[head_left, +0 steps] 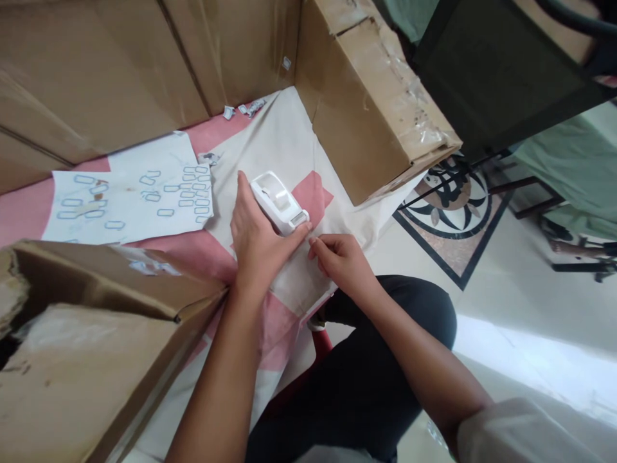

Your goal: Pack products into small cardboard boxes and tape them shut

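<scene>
My left hand (pixel 255 235) is wrapped round a white tape dispenser (pixel 277 199), with the thumb along its near side by the cutting end. Close to that end is my right hand (pixel 340 257), its thumb and fingertips pinched together. Whatever the pinch holds is too small to make out. Left of the hands, a white paper sheet (pixel 130 193) printed with several small blue outlined shapes lies on the pink and white cloth (pixel 270 141).
Cardboard boxes stand behind (pixel 120 58), at the right (pixel 357 109) and at the front left (pixel 87 379). Small paper cutouts (pixel 229 112) lie by the back box. A dark panel (pixel 491 77) and a patterned floor tile (pixel 450 212) are to the right.
</scene>
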A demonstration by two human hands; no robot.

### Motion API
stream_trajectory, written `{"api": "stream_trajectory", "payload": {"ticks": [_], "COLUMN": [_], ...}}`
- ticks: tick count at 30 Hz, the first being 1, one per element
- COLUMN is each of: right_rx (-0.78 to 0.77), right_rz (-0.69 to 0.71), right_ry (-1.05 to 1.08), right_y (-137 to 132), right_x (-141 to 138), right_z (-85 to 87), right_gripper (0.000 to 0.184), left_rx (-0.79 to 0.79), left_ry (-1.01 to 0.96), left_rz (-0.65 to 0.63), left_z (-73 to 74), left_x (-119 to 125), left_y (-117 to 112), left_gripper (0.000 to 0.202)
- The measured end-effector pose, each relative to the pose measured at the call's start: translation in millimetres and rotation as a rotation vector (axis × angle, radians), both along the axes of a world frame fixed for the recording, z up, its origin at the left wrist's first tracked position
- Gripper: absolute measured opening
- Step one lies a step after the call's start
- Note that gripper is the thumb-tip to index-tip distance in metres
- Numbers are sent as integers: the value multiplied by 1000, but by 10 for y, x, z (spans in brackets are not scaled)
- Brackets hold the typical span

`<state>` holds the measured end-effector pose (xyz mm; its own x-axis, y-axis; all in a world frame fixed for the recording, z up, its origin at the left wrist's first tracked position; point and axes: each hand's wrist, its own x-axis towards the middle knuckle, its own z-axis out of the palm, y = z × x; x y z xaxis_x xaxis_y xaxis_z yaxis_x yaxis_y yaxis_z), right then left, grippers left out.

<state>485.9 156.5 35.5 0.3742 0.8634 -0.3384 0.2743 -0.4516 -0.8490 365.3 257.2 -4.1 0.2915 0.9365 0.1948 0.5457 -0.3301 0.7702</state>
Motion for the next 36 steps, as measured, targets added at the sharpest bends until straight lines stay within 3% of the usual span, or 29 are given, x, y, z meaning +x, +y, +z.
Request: {"api": "stream_trajectory", "payload": {"ticks": [6,11,14,17,20,22,23,25,27,29,30,31,33,36], "right_rx": [56,58,117,317,555,625,636,650,657,639,623,613,622,643], "right_rz": [51,36,28,7,28,81,119,207,299,377,405,426,458,531], "right_ry": [-250,-220,-124,-123,-124,-106,-98,-80,-46,-13,-3,6,38,82], "right_y": [-40,-129,-191,-175,-59,27,60,99,105,96,95,103,160,373], "right_x": [-89,-57,-52,-122,-314,-498,-594,-777,-941,-1090,-1159,-1224,-1330,-1417], "right_z": [-66,-21,210,524,783,889,922,962,983,996,997,993,961,887], "right_gripper": [38,37,37,38,40,43,44,44,44,44,45,46,45,42], "left_rx": [-26,31,55,99,150,165,161,241,459,578,527,429,218,22], "left_ry": [100,82,76,57,73,154,220,278,214,246,290,328,459,684], "left_rz": [-8,15,44,41,-13,-125,-173,-255,-181,140,248,224,51,-131], "left_z": [-8,-45,-55,44,340,633,789,1074,1286,1410,1445,1469,1505,1570], "left_x": [10,24,66,109,46,-157,-334,-850,-1514,-2165,-2430,-2633,-2840,-2777], "left_y": [7,-11,18,-33,-371,-774,-992,-1356,-1517,-1445,-1350,-1242,-1057,-975], "left_gripper": [134,134,130,117,66,29,22,12,15,34,42,47,56,52]}}
